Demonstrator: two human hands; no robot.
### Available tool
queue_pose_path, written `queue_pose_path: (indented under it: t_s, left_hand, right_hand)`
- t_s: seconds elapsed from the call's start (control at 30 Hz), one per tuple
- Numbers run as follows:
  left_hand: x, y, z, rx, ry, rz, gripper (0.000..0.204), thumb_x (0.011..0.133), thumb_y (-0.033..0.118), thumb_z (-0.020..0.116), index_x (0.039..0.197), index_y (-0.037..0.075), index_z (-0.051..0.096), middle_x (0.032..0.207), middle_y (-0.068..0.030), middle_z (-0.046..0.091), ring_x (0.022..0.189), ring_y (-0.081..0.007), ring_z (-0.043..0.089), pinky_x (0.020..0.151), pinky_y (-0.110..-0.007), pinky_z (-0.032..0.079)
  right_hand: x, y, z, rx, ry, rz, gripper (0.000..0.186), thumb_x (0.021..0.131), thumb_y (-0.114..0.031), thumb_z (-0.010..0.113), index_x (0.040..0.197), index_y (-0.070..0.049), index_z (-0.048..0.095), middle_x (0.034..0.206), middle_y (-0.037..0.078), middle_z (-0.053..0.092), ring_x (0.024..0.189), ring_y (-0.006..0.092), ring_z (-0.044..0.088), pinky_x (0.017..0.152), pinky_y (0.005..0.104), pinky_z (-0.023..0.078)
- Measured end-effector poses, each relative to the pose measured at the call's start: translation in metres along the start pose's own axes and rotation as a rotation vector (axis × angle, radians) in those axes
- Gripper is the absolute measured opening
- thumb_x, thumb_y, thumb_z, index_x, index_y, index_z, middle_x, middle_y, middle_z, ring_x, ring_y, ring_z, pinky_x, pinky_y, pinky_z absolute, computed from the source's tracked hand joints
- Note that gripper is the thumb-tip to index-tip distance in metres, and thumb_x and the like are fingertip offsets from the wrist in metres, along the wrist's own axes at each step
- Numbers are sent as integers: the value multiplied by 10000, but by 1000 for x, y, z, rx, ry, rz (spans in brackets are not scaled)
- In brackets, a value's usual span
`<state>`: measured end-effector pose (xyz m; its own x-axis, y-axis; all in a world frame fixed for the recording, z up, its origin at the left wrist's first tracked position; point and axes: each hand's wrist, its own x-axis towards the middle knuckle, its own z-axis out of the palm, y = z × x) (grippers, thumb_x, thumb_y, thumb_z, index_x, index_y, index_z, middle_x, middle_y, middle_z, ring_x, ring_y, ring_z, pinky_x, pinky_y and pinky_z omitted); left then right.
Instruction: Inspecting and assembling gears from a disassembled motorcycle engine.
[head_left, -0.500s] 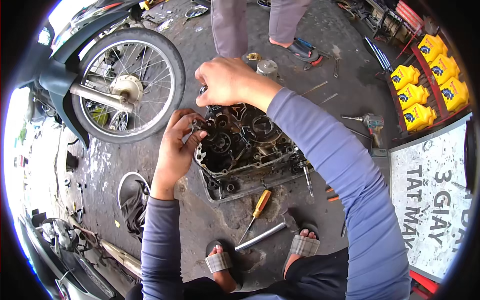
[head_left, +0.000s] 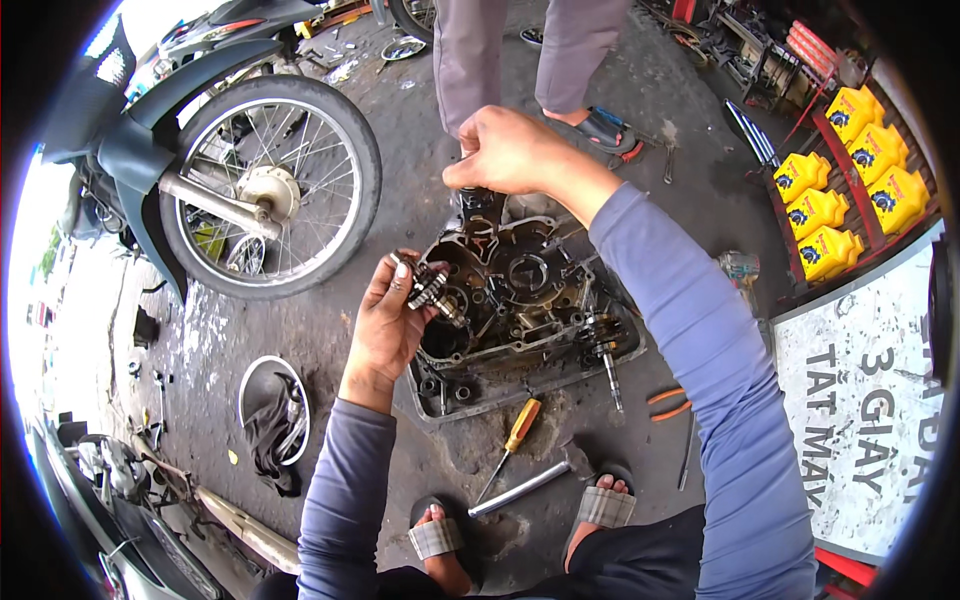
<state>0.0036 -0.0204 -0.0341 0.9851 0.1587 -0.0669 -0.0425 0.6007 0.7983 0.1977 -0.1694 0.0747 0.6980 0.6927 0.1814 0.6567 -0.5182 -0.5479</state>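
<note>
My left hand point(head_left: 385, 320) grips a shiny gear shaft point(head_left: 430, 290) over the left side of an opened engine case point(head_left: 530, 320), which is dark with oil and sits on a metal tray point(head_left: 455, 410). My right hand point(head_left: 500, 150) is closed above the case's back left, fingertips pinched by a dark part point(head_left: 480, 210); what they hold, if anything, is hidden. Another shaft point(head_left: 610, 370) sticks out at the case's right front. A yellow-handled screwdriver point(head_left: 520, 425) and a metal hammer point(head_left: 525, 485) lie in front of the tray.
Another person's legs point(head_left: 470, 50) stand beyond the case. A motorbike wheel point(head_left: 270, 195) is at left, a basin with dark cloth point(head_left: 275, 420) below it. At right are pliers point(head_left: 668, 402), a power driver point(head_left: 740, 272), yellow bottles point(head_left: 830, 250) on a rack and a sign board point(head_left: 860, 400).
My right hand has moved rightward. My left hand has shifted right and slightly down, and the gear shaft in it now shows above the case. The whole view has shifted a little.
</note>
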Motion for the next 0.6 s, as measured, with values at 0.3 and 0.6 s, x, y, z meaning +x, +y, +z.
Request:
queue_pose_path:
  t_s: [0.3,0.6]
  left_hand:
    - [-13,17,4,-148,180,-186,201,998,280,505,1095,120,580,1123,-147,639,1058,-270,608,855,-440,504]
    - [-49,45,26,-80,178,-210,143,1015,212,472,1077,112,553,1056,-47,636,1047,-213,630,786,-371,525]
  right_hand:
    - [-17,37,-113,191,260,67,321,740,-283,749,630,-19,605,618,30,583,613,100,507,585,280,391]
    - [-82,156,-133,-370,263,402,408,704,-405,703,776,-14,609,843,182,660,821,340,634,716,434,479]
